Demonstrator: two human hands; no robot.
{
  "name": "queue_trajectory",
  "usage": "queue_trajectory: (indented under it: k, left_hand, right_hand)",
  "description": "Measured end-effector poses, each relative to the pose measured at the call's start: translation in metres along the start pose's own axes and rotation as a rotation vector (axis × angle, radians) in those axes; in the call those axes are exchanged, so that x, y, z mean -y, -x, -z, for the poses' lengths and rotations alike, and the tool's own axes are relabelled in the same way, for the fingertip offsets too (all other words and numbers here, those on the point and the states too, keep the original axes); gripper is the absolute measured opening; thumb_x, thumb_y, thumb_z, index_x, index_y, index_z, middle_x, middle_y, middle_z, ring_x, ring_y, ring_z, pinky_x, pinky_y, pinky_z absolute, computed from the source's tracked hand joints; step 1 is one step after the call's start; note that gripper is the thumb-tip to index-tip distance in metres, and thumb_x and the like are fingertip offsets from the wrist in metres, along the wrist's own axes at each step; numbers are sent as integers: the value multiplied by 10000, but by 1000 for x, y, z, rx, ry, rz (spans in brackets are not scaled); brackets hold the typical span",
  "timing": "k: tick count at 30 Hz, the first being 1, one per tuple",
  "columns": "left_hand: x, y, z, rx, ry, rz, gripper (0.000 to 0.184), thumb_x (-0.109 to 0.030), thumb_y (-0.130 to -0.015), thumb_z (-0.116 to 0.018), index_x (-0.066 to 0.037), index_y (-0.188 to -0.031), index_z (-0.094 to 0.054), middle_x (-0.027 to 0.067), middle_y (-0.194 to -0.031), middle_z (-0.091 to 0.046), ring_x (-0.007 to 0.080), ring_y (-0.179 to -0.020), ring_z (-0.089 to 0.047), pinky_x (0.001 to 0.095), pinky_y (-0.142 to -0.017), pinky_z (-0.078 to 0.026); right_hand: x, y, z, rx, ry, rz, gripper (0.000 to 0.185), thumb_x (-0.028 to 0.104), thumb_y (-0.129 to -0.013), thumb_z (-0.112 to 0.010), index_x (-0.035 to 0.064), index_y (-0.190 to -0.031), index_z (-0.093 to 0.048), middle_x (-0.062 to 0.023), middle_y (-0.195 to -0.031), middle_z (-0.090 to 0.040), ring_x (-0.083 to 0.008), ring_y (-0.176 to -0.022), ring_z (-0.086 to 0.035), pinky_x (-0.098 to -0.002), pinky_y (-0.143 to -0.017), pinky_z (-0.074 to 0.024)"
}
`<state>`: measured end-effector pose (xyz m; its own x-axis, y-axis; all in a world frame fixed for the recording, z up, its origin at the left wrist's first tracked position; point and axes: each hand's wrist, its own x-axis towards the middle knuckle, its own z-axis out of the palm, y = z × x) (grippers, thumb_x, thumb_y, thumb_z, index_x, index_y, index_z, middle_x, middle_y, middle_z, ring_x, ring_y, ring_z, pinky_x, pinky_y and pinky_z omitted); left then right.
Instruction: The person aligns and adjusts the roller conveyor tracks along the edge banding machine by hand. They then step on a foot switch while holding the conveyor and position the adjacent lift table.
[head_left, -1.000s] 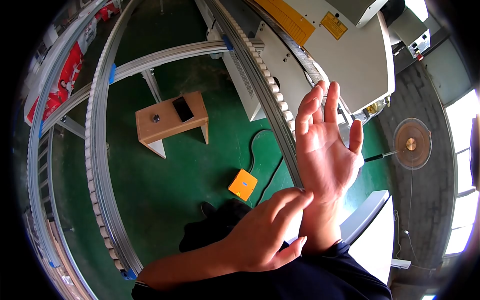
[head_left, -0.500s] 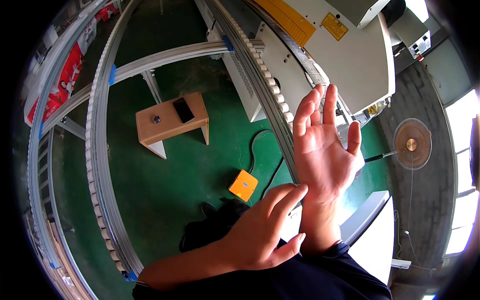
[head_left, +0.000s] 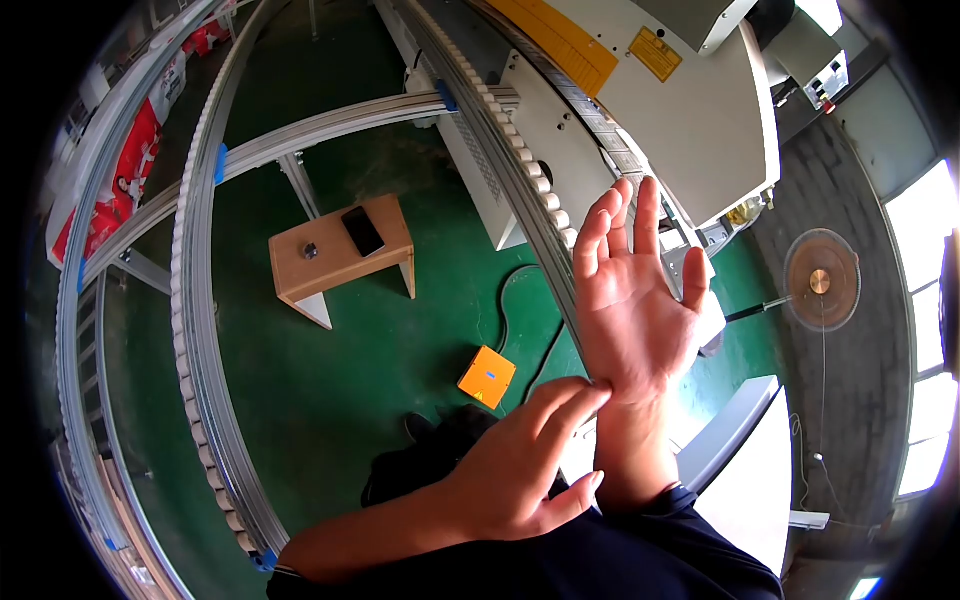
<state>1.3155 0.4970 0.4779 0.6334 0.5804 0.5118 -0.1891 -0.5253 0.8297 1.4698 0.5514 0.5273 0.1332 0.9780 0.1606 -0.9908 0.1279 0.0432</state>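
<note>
My right hand [head_left: 640, 315] is raised with its palm turned up toward me, fingers extended and slightly curled, thumb apart. Nothing lies in it. From the left, my left hand [head_left: 525, 460] reaches across with its back toward me. Its fingertips are at my right wrist, and its thumb is held away from the fingers. I see no object in the left hand; its palm side is hidden. Behind the right hand runs an aluminium rail with white rollers [head_left: 527, 170].
A brown stool [head_left: 330, 268] carries a black phone [head_left: 362, 231] and a small round item [head_left: 310, 251]. An orange box [head_left: 487, 377] and a cable are on the green floor. Another roller rail [head_left: 200, 330] curves along the left. A fan [head_left: 822, 280] stands right of a large machine [head_left: 690, 120].
Both hands keep nearly the same pose, with the left fingertips still at the right wrist. The view has shifted slightly, so the right hand sits a little further left.
</note>
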Motion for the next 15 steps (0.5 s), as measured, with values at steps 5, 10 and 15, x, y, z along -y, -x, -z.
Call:
queue_trajectory:
  k: [5, 10, 15]
  left_hand:
    - [2, 6, -5, 89, 14, 0, 777, -118, -837, -753, 35, -1454, -306, 237, -1377, -417, 309, -1050, -543, 381, -851, -525]
    - [-2, 1, 0, 9, 13, 29, 766, -124, -836, -751, 36, -1453, -326, 235, -1377, -416, 306, -1041, -546, 388, -862, -520]
    - [1, 4, -2, 104, -19, 1, 750, -133, -841, -745, 37, -1451, -343, 228, -1355, -423, 297, -992, -557, 391, -874, -512]
  right_hand:
    - [3, 1, -1, 27, 27, 41, 591, 385, -996, -432, 13, -1455, -452, -240, -1400, -504, -350, -1319, -456, -474, -1166, -343]
    - [2, 1, 1, 4, 5, 20, 580, 383, -958, -506, 49, -1432, -484, -226, -1399, -520, -362, -1326, -473, -482, -1196, -316]
    - [3, 2, 1, -8, 15, 21, 580, 383, -956, -505, 48, -1430, -485, -229, -1388, -526, -363, -1320, -478, -478, -1195, -315]
